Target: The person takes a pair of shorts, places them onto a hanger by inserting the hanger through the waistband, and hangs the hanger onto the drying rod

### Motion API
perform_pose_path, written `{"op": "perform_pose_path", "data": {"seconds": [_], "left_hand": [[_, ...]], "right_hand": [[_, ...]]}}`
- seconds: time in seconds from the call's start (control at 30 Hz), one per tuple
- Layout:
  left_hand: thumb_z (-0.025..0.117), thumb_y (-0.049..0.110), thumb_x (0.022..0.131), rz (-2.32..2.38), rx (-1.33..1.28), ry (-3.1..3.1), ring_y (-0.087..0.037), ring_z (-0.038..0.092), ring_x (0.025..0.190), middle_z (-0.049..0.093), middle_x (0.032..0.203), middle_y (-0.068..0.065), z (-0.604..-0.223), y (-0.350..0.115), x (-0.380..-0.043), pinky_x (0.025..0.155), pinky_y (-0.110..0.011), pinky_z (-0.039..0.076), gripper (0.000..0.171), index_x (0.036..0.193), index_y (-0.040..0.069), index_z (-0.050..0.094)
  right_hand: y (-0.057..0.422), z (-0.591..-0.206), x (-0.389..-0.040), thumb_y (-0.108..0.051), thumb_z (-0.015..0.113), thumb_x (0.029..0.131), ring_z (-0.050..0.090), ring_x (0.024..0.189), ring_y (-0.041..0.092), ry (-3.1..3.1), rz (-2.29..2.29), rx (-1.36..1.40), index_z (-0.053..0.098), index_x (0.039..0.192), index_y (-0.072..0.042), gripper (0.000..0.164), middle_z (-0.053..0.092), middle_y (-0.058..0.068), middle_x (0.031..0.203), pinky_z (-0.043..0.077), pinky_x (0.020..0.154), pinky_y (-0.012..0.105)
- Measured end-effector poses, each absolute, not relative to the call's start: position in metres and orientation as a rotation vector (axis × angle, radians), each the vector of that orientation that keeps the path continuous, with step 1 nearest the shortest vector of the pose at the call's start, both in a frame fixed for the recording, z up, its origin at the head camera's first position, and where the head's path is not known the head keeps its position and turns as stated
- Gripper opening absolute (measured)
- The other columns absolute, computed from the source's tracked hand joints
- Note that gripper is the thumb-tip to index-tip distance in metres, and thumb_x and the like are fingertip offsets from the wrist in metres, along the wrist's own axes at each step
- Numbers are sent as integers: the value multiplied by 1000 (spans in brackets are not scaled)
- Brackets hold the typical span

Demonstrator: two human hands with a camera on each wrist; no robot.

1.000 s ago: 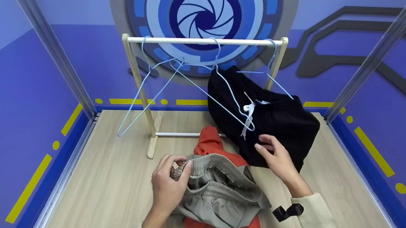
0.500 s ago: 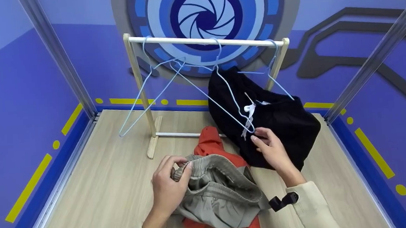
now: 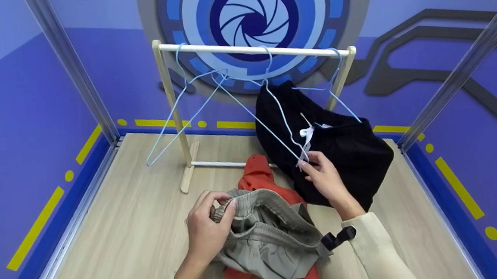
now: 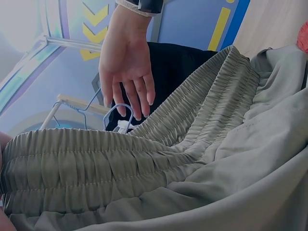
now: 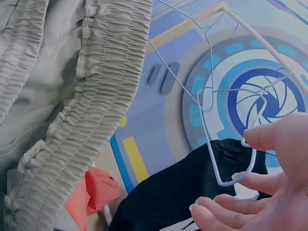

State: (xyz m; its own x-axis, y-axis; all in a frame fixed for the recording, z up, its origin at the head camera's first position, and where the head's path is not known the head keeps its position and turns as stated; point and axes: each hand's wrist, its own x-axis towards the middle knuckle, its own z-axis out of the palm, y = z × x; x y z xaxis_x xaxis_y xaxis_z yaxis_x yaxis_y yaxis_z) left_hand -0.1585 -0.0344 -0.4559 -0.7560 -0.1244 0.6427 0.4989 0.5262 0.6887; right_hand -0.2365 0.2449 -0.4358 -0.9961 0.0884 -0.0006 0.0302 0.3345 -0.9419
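"Grey pants (image 3: 268, 250), where?"
"Between the side edges of the tabletop (image 3: 127, 207), over red cloth (image 3: 257, 173); the left hand (image 3: 208, 224) grips their waistband."
"Right hand (image 3: 326, 180)?"
"Pinching the lower corner of the middle hanger (image 3: 280, 106)."

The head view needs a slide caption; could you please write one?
Left hand grips a gray elastic-waisted garment; right hand pinches a hanging blue hanger.

Right hand (image 5: 286, 192) pinches a hanger (image 5: 225, 184) — grey garment (image 5: 108, 77) nearby.

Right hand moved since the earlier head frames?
Yes: in the head view, the right hand has moved left and up in the image, closer to the rack's top bar.
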Motion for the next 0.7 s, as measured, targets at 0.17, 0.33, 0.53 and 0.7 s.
{"op": "perform_pose_path", "data": {"seconds": [0.17,0.33,0.53,0.7], "left_hand": [[71,26,79,-1247,-313,-2120,2,37,59,53,80,18,-457,-35,-158,54,-12,31,11,86,25,63],[71,27,78,-1253,-316,-2120,2,37,59,54,82,18,-458,-35,-158,53,-14,32,11,86,25,63],[72,26,78,-1253,-313,-2117,3,37,59,54,81,19,-459,-35,-158,54,-13,32,12,86,25,63],[72,26,78,-1257,-314,-2123,2,37,60,54,81,19,-459,-35,-158,54,-13,32,12,86,25,63]], "right_hand": [[238,-434,-240,-20,56,91,59,93,13,-2467,1896,-103,48,118,0,34,54,13,118,52,75,32],[231,-432,-242,-25,54,92,64,91,16,-2393,2013,-141,53,93,3,29,56,13,113,53,74,31],[225,-428,-242,-35,51,93,66,90,28,-2305,2108,-187,50,73,1,41,58,16,110,53,76,40],[222,-425,-242,-46,48,91,66,87,30,-2295,2145,-230,56,82,4,52,65,12,91,52,77,45]]}}
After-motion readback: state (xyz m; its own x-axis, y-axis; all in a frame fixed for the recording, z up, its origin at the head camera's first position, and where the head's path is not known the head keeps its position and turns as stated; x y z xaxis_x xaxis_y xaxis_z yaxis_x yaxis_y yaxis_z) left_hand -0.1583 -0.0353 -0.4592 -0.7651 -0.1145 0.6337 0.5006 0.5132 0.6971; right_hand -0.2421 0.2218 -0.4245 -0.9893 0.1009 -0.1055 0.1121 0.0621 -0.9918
